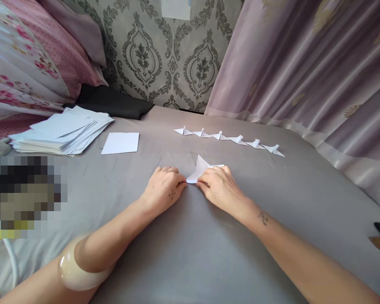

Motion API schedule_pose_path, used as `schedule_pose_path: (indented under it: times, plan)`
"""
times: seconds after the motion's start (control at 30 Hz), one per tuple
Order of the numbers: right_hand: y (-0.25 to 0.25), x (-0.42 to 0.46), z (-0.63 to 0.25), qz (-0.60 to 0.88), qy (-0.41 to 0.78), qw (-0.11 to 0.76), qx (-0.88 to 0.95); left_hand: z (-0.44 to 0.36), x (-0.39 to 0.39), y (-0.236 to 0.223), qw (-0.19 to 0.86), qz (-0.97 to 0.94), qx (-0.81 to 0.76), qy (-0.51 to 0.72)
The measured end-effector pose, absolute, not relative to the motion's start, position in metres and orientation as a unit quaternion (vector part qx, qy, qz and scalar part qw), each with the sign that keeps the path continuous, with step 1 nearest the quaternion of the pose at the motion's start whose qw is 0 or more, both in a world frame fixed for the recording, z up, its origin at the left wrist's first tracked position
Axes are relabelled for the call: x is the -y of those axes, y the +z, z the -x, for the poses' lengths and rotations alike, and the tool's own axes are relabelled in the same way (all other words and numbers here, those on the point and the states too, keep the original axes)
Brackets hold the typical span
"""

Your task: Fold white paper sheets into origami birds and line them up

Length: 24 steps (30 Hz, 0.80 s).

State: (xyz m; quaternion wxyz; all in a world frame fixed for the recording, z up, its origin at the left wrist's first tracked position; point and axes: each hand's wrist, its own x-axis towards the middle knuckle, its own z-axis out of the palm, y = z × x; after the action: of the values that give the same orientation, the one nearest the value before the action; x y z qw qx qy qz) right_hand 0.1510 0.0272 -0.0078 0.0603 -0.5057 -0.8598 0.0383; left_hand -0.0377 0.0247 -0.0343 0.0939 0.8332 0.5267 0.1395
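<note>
Hands: left hand [166, 188] pinches the left tip of the folded paper [202, 168], fingers curled; right hand [220, 185] grips its right part, fingers bent together.
Folded paper: between both hands, about 2 o'clock from the left, 10 from the right, one point upward.
Square sheet [120, 142]: flat at 10 o'clock.
Paper stack [61, 131]: just beyond the sheet.
Folded figures [221, 136]: row of six, 1 o'clock.
Grey cloth [196, 249]: broad room toward 6 o'clock; far edge at 12 meets patterned wall [172, 63], curtain [272, 63] borders 1 to 3.
</note>
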Motion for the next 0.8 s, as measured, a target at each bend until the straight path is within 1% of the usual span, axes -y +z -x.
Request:
schedule_pose_path:
  times: [0.07,0.13,0.2,0.4,0.5,0.57,0.67,0.8]
  plan:
    - [-0.003,-0.031,-0.151,0.524,0.089,0.062,0.845,0.038,-0.028,-0.039,0.112,-0.823,-0.534,0.160]
    - [-0.002,-0.032,-0.150,0.519,0.101,0.067,0.846,0.037,-0.030,-0.043,0.109,-0.821,-0.533,0.173]
    - [-0.005,-0.031,-0.149,0.505,0.078,0.068,0.857,0.035,-0.031,-0.044,0.092,-0.827,-0.523,0.185]
    - [-0.019,-0.021,-0.149,0.469,-0.047,0.073,0.879,0.032,-0.029,-0.043,0.065,-0.856,-0.480,0.181]
    - [-0.020,-0.019,-0.150,0.473,-0.060,0.076,0.876,0.031,-0.029,-0.044,0.070,-0.848,-0.490,0.187]
    - [-0.018,-0.020,-0.151,0.481,-0.040,0.076,0.873,0.030,-0.029,-0.046,0.074,-0.843,-0.499,0.189]
    - [-0.011,-0.025,-0.151,0.505,0.024,0.067,0.860,0.028,-0.028,-0.048,0.080,-0.834,-0.514,0.186]
    - [-0.001,-0.032,-0.150,0.533,0.093,0.049,0.840,0.025,-0.026,-0.049,0.118,-0.812,-0.539,0.190]
